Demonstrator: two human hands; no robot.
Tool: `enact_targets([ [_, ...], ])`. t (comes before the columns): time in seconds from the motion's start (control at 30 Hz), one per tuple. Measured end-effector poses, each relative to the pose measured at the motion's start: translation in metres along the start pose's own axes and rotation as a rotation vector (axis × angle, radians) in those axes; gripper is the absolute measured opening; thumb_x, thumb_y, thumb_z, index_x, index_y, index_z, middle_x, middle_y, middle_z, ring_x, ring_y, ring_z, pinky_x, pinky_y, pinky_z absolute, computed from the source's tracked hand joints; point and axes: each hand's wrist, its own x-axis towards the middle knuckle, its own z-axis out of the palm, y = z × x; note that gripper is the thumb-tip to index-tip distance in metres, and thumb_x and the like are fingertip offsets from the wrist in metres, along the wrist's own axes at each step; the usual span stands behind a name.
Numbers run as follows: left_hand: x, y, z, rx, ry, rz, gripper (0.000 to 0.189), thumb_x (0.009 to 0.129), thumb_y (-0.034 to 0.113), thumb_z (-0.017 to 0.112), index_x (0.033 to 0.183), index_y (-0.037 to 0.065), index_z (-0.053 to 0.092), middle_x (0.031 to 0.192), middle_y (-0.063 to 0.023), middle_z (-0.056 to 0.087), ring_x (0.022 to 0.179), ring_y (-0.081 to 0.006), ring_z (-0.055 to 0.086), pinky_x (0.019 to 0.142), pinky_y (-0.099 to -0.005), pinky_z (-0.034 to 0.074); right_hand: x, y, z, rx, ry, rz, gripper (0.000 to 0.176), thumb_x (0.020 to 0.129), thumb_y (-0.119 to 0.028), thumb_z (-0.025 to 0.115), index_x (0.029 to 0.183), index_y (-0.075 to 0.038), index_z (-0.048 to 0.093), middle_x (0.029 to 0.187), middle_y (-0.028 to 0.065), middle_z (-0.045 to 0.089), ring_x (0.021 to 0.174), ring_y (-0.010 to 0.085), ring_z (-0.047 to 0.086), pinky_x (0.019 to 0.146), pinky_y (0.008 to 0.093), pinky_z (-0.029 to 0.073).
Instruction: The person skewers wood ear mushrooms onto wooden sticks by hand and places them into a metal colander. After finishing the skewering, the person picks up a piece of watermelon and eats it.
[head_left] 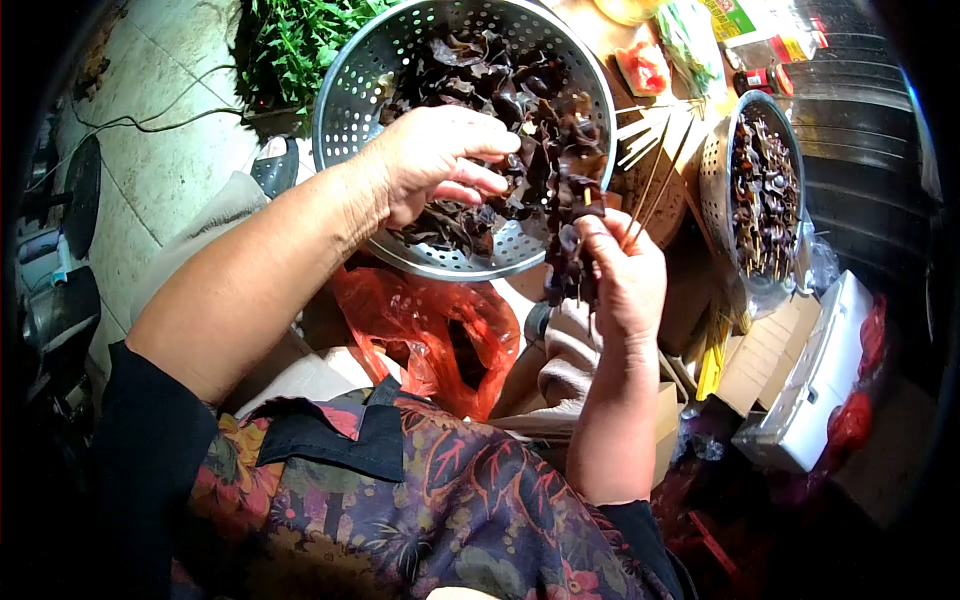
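Dark wood ear mushrooms (450, 222) lie piled in a large perforated metal colander (342, 130). Over the pile hovers my left hand (430, 160), its fingers apart and slightly curled with nothing visible between them. My right hand (628, 270) is closed around wood ear skewers (576, 165) at the colander's right side. Pieces of the mushroom are threaded tightly along these sticks, which stand nearly upright in this view. Thin bare stick ends also stick out past the right fingers.
A second colander (716, 170) at right holds several finished-looking wood ear skewers (765, 195). Loose bamboo sticks (650, 130) fan out between the colanders. Leafy greens (292, 45) lie at back left, a red plastic bag (430, 330) below, and a white foam box (808, 375) at lower right.
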Motion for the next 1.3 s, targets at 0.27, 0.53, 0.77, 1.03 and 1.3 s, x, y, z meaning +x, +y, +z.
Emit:
enact_targets([
  [0.27, 0.007, 0.001, -0.014, -0.048, 0.098, 0.066, 0.027, 0.081, 0.014, 0.063, 0.106, 0.005, 0.056, 0.088, -0.0053, 0.063, 0.073, -0.0139, 0.064, 0.063, -0.0252, 0.052, 0.036, 0.017, -0.028, -0.287, 0.159, 0.069, 0.017, 0.078, -0.014, 0.068, 0.086, 0.001, 0.064, 0.072, -0.0005, 0.060, 0.062, 0.0059, 0.051, 0.060, 0.0197, 0.042],
  [0.53, 0.019, -0.003, -0.027, 0.032, 0.172, 0.093, 0.023, 0.082, 0.013, 0.062, 0.104, 0.006, 0.057, 0.084, -0.0032, 0.062, 0.071, -0.0120, 0.063, 0.063, -0.0253, 0.052, 0.031, 0.019, -0.034, -0.728, 0.206, 0.060, 0.023, 0.077, -0.022, 0.066, 0.088, -0.001, 0.066, 0.069, 0.0029, 0.062, 0.061, 0.0083, 0.053, 0.060, 0.0235, 0.044],
  [0.77, 0.037, -0.025, -0.020, 0.609, 0.165, 0.153, 0.023, 0.078, 0.004, 0.059, 0.101, 0.001, 0.060, 0.083, -0.0055, 0.062, 0.068, -0.0107, 0.058, 0.061, -0.0247, 0.049, 0.022, 0.011, -0.028, -0.975, 0.181, -0.038, 0.027, 0.078, -0.026, 0.062, 0.092, -0.004, 0.065, 0.074, 0.0104, 0.065, 0.068, 0.0183, 0.061, 0.067, 0.0292, 0.047],
  [1.03, 0.057, -0.062, -0.001, 1.371, 0.076, 0.360, 0.032, 0.076, 0.022, 0.065, 0.104, 0.009, 0.062, 0.094, -0.0134, 0.063, 0.090, -0.0276, 0.061, 0.080, -0.0366, 0.048, 0.020, 0.010, -0.036, -0.902, 0.215, -0.137, 0.033, 0.078, -0.028, 0.063, 0.103, -0.006, 0.062, 0.085, 0.0128, 0.067, 0.076, 0.0216, 0.064, 0.073, 0.0308, 0.048],
  [1.3, 0.068, -0.062, -0.002, 1.440, 0.140, 0.331, 0.022, 0.079, 0.025, 0.056, 0.089, 0.009, 0.066, 0.086, -0.0104, 0.065, 0.084, -0.0302, 0.062, 0.076, -0.0387, 0.048, 0.018, 0.013, -0.031, -0.764, 0.164, -0.147, 0.030, 0.079, -0.024, 0.062, 0.102, -0.005, 0.062, 0.087, 0.0128, 0.067, 0.079, 0.0231, 0.065, 0.074, 0.0316, 0.048],
])
